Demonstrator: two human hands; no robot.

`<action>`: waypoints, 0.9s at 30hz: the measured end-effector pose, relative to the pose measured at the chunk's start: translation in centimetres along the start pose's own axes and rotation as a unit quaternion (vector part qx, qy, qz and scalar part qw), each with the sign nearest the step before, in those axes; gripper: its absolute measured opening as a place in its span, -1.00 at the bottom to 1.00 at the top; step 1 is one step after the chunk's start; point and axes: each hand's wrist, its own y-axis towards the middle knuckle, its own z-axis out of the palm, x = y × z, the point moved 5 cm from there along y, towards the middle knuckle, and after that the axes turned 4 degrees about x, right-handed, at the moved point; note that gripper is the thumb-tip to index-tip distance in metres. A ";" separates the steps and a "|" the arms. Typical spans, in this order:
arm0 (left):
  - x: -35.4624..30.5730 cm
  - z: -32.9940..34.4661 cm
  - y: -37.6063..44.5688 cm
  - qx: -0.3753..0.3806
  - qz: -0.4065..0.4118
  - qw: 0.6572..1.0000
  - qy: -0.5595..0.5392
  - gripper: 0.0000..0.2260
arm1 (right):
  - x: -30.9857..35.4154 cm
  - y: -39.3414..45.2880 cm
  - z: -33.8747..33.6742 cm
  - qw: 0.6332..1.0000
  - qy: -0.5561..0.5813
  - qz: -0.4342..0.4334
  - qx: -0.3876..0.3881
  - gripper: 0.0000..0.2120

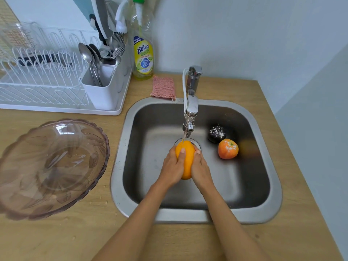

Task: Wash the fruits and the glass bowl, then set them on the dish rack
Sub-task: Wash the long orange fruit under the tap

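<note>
Fingers [182, 157] of both hands clamped on the yellow fruit [185, 159], L hand [172, 171] on its left side, R hand [200, 169] on its right, fruit held over the drain w/ a thin stream from the tap [191, 102] hitting its top. Rest, big to small: wood counter [188, 242] runs wall to wall; steel sink [267, 210] set into it, center-right. Dish rack [43, 76], white wire on a white tray, sits back-left on the counter; cutlery caddy [102, 91] at its right end w/ spoons and forks upright. Glass bowl [50, 166], tinted, scalloped rim, on the counter left of the sink, upright, below the rack, touching neither. Soap bottle [143, 57], yellow liquid, green cap, stands against the wall between rack and tap. Pink scrub pad [163, 87] lies flat just behind the sink rim, beside the bottle. In the basin, right of the tap: orange fruit [228, 149] w/ white specks on it, and a dark fruit [216, 133] just behind it, also white-speckled; the two nearly touch, can't tell if they do. Both well apart from the hands.
</note>
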 end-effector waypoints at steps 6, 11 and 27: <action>0.8 -1.0 0.9 -0.027 -0.049 0.995 -0.080 -0.52 | 0.7 -0.2 0.7 0.996 0.062 -0.047 0.044 -0.57; 0.8 -1.0 0.8 -0.025 -0.027 0.996 -0.083 -0.58 | 0.1 0.0 1.2 0.983 0.157 0.051 0.074 -0.55; 1.5 -2.2 0.8 -0.090 -0.063 0.988 -0.111 -0.44 | 1.2 -1.5 1.7 0.991 -0.028 -0.107 0.075 -0.62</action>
